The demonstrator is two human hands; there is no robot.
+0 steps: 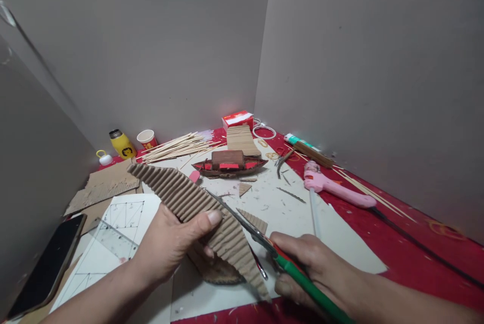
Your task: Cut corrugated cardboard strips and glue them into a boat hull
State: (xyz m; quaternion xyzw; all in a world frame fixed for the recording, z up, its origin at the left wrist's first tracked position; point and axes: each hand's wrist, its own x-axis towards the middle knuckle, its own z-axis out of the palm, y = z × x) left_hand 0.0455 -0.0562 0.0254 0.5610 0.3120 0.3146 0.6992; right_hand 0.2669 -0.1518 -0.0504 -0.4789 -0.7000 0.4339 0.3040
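Observation:
My left hand (177, 243) grips a curved piece of corrugated cardboard (189, 198), its thumb on the ridged face. Wrapped round the green and orange handles of a pair of scissors (289, 266) is my right hand (313, 263). The scissor blades lie along the cardboard's right edge and look parted. Below the cardboard, a darker curved piece (223, 269) is partly hidden. A small brown model boat (229, 164) with red panels sits beyond my hands. Cardboard offcuts (254, 220) lie on the white sheet (280, 223) near the blades.
On the right rests a pink glue gun (336, 188) with a black cord. Wooden sticks (177, 146), a paper cup (146, 138) and a yellow bottle (121, 143) stand or lie at the back left. A phone (47, 263), ruler (113, 238) and drawing (124, 213) are at left. Grey walls enclose the table.

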